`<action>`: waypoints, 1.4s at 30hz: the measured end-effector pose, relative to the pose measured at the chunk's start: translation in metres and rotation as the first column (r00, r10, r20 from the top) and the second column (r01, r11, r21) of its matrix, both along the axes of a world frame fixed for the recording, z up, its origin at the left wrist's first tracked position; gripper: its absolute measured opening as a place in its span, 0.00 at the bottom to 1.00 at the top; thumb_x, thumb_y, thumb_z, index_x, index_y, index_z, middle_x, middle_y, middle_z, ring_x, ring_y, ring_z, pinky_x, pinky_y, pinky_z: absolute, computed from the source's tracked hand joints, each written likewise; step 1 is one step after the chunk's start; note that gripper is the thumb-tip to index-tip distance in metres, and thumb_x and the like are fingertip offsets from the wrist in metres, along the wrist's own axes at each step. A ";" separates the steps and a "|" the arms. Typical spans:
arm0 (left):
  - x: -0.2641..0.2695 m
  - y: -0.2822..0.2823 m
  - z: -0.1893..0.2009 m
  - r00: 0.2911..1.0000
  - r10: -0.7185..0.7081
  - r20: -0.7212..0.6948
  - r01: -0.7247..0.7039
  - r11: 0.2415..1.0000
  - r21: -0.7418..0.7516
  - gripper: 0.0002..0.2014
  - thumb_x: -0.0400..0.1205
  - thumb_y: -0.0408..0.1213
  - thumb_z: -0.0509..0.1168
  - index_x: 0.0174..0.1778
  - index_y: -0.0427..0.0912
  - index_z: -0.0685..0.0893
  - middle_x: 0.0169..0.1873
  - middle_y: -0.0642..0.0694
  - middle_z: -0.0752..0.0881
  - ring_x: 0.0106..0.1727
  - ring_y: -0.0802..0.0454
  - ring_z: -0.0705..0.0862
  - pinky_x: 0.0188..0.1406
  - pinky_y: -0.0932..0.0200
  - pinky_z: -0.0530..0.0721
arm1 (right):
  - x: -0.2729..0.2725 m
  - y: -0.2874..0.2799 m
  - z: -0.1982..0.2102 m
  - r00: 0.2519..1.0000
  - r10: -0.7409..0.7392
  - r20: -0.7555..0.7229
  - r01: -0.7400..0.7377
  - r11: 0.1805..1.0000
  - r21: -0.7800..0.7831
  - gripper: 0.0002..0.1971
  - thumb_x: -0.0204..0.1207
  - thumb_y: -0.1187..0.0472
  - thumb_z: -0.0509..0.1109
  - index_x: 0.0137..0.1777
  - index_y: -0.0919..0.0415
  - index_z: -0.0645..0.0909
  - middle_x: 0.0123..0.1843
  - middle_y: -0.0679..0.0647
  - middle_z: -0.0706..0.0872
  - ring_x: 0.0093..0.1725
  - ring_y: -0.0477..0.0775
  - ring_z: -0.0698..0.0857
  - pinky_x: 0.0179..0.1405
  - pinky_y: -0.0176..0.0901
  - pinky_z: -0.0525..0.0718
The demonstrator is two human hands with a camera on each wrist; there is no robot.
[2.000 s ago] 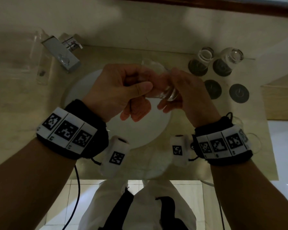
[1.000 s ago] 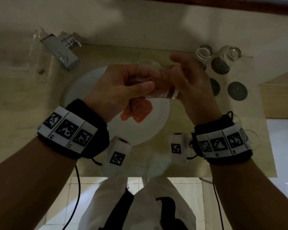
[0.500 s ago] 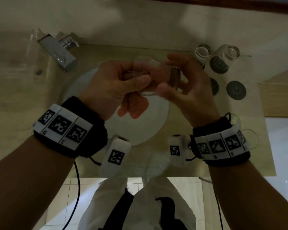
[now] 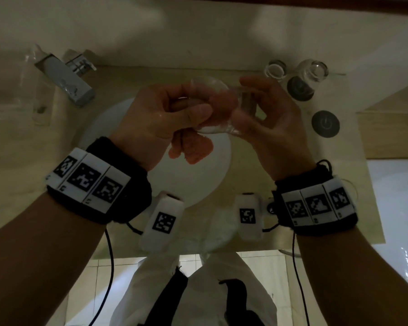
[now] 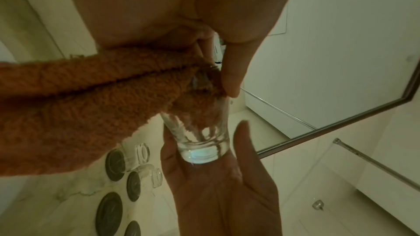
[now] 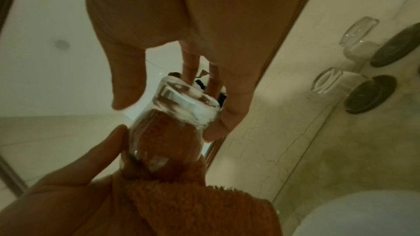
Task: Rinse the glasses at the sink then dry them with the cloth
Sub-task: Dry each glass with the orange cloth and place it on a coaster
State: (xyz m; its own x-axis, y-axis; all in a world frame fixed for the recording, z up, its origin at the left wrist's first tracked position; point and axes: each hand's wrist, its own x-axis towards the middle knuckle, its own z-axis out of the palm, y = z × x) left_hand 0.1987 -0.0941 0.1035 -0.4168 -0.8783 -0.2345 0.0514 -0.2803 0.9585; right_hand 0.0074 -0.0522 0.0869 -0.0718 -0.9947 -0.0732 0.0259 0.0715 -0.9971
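Over the white sink [image 4: 198,182] I hold a clear glass [image 4: 224,107] on its side between both hands. My left hand [image 4: 189,109] grips the orange cloth [image 4: 193,149], which is pushed into the glass's mouth, and its thumb lies on the outside of the rim. The cloth's loose end hangs below. My right hand [image 4: 252,102] holds the glass by its thick base with curled fingers. The left wrist view shows the cloth [image 5: 68,107] filling the upper glass [image 5: 200,130]. From the right wrist, the glass base [image 6: 184,103] sits at my fingertips.
A chrome faucet [image 4: 66,78] stands back left of the basin. Two glasses [image 4: 275,69] [image 4: 316,70] stand upside down on dark coasters at the back right, with an empty coaster [image 4: 325,123] nearer. A mirror edge [image 5: 341,114] runs behind the counter.
My right hand has shifted its fingers round the glass base, turning the glass on the cloth. My left hand stays in place with the cloth inside the glass.
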 end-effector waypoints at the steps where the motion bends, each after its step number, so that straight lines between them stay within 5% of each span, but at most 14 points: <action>1: -0.002 0.000 0.000 1.000 0.003 -0.002 -0.003 1.000 0.000 0.08 0.76 0.36 0.72 0.50 0.45 0.89 0.32 0.46 0.90 0.22 0.43 0.88 0.15 0.52 0.72 | 0.000 0.000 0.001 0.999 -0.023 0.038 0.019 0.997 0.080 0.22 0.75 0.52 0.75 0.66 0.59 0.79 0.64 0.59 0.85 0.60 0.56 0.89 0.49 0.53 0.91; 3: -0.005 -0.001 -0.003 1.000 -0.008 -0.013 0.008 1.000 -0.003 0.11 0.75 0.36 0.75 0.52 0.43 0.88 0.32 0.44 0.90 0.22 0.43 0.87 0.14 0.51 0.71 | -0.002 -0.001 0.002 0.999 -0.009 0.036 0.002 0.985 0.173 0.17 0.82 0.49 0.68 0.64 0.60 0.80 0.58 0.57 0.87 0.52 0.55 0.92 0.41 0.48 0.91; 7: -0.013 -0.007 -0.010 1.000 -0.010 -0.026 0.010 1.000 -0.010 0.26 0.72 0.42 0.76 0.63 0.33 0.85 0.47 0.18 0.85 0.30 0.16 0.81 0.19 0.43 0.73 | -0.019 -0.001 0.001 0.999 0.025 0.030 -0.027 0.996 0.082 0.15 0.79 0.61 0.73 0.63 0.61 0.79 0.58 0.56 0.86 0.52 0.57 0.92 0.43 0.53 0.91; 11: -0.019 -0.017 -0.017 0.998 0.067 0.010 -0.067 0.998 0.003 0.22 0.77 0.37 0.73 0.65 0.30 0.83 0.43 0.27 0.88 0.32 0.24 0.87 0.25 0.41 0.78 | -0.044 -0.006 0.002 0.998 -0.036 -0.045 0.036 0.999 0.013 0.21 0.69 0.72 0.80 0.61 0.59 0.81 0.63 0.62 0.87 0.57 0.63 0.90 0.52 0.62 0.91; 14: -0.021 -0.023 -0.021 0.996 0.083 0.033 -0.083 0.997 0.008 0.17 0.83 0.35 0.68 0.65 0.29 0.82 0.48 0.25 0.88 0.33 0.16 0.84 0.22 0.50 0.75 | -0.067 -0.017 0.005 0.954 -0.155 -0.258 0.167 0.985 0.028 0.21 0.67 0.68 0.83 0.59 0.56 0.84 0.58 0.57 0.89 0.55 0.54 0.90 0.47 0.48 0.91; 16: -0.025 -0.025 -0.021 0.994 0.107 0.004 -0.107 0.994 0.016 0.14 0.86 0.29 0.64 0.65 0.25 0.81 0.51 0.20 0.86 0.24 0.15 0.76 0.17 0.59 0.72 | -0.088 -0.028 0.002 0.857 -0.186 -0.481 0.236 0.971 0.046 0.24 0.65 0.61 0.85 0.62 0.57 0.84 0.56 0.48 0.88 0.51 0.40 0.87 0.48 0.42 0.90; 20: -0.033 -0.024 -0.023 0.987 0.153 -0.042 -0.152 0.988 0.038 0.13 0.85 0.27 0.63 0.63 0.22 0.80 0.49 0.20 0.86 0.22 0.14 0.68 0.13 0.60 0.66 | -0.128 -0.051 -0.017 0.544 -0.025 -0.839 0.306 0.937 0.171 0.34 0.61 0.48 0.87 0.67 0.55 0.83 0.63 0.51 0.86 0.60 0.49 0.84 0.59 0.46 0.85; 22: -0.034 -0.026 -0.025 0.984 0.173 -0.038 -0.171 0.984 0.050 0.14 0.85 0.29 0.65 0.63 0.24 0.81 0.50 0.21 0.87 0.24 0.16 0.75 0.11 0.52 0.62 | -0.142 -0.064 -0.032 0.445 0.075 -0.893 0.304 0.925 0.229 0.33 0.61 0.50 0.87 0.67 0.55 0.83 0.66 0.54 0.86 0.63 0.56 0.84 0.62 0.51 0.85; 25: -0.032 -0.026 -0.027 0.976 0.218 -0.006 -0.218 0.975 0.039 0.16 0.83 0.33 0.68 0.64 0.28 0.83 0.49 0.27 0.90 0.33 0.23 0.84 0.14 0.49 0.71 | -0.154 -0.084 -0.050 0.352 0.218 -0.910 0.264 0.910 0.320 0.30 0.63 0.55 0.87 0.66 0.57 0.83 0.65 0.59 0.87 0.64 0.62 0.85 0.64 0.54 0.85; 27: -0.030 -0.027 -0.026 0.967 0.253 0.006 -0.253 0.966 0.046 0.17 0.82 0.33 0.68 0.64 0.28 0.83 0.48 0.32 0.91 0.37 0.25 0.85 0.17 0.52 0.74 | -0.158 -0.095 -0.059 0.301 0.294 -0.907 0.231 0.901 0.368 0.26 0.66 0.56 0.84 0.64 0.60 0.84 0.64 0.61 0.87 0.63 0.65 0.85 0.62 0.54 0.83; 29: -0.028 -0.025 -0.025 0.965 0.262 -0.004 -0.262 0.963 0.059 0.14 0.84 0.30 0.66 0.63 0.26 0.82 0.47 0.32 0.91 0.32 0.18 0.80 0.11 0.46 0.66 | -0.160 -0.102 -0.066 0.257 0.336 -0.906 0.214 0.895 0.392 0.22 0.71 0.58 0.81 0.64 0.63 0.84 0.64 0.64 0.87 0.63 0.68 0.85 0.62 0.56 0.83; 33: -0.026 -0.023 -0.023 0.966 0.259 -0.020 -0.257 0.964 0.060 0.17 0.84 0.30 0.66 0.65 0.22 0.78 0.51 0.21 0.87 0.30 0.09 0.77 0.10 0.45 0.59 | -0.167 -0.107 -0.080 0.285 0.387 -0.877 0.237 0.858 0.456 0.23 0.72 0.64 0.79 0.67 0.64 0.82 0.66 0.68 0.84 0.64 0.71 0.83 0.65 0.60 0.82; 40: -0.025 -0.014 -0.021 0.939 0.345 0.013 -0.345 0.936 0.071 0.12 0.83 0.28 0.67 0.62 0.30 0.81 0.46 0.29 0.91 0.33 0.20 0.80 0.16 0.47 0.66 | -0.173 -0.107 -0.088 0.351 0.362 -0.864 0.262 0.847 0.462 0.30 0.69 0.61 0.82 0.72 0.63 0.79 0.69 0.66 0.83 0.67 0.70 0.82 0.67 0.60 0.82; 42: -0.025 -0.012 -0.019 0.938 0.347 0.009 -0.347 0.935 0.073 0.14 0.81 0.30 0.69 0.62 0.31 0.81 0.46 0.31 0.92 0.35 0.15 0.80 0.17 0.42 0.69 | -0.173 -0.103 -0.088 0.377 0.349 -0.858 0.275 0.842 0.464 0.38 0.65 0.56 0.85 0.75 0.61 0.75 0.72 0.64 0.82 0.69 0.69 0.81 0.68 0.59 0.82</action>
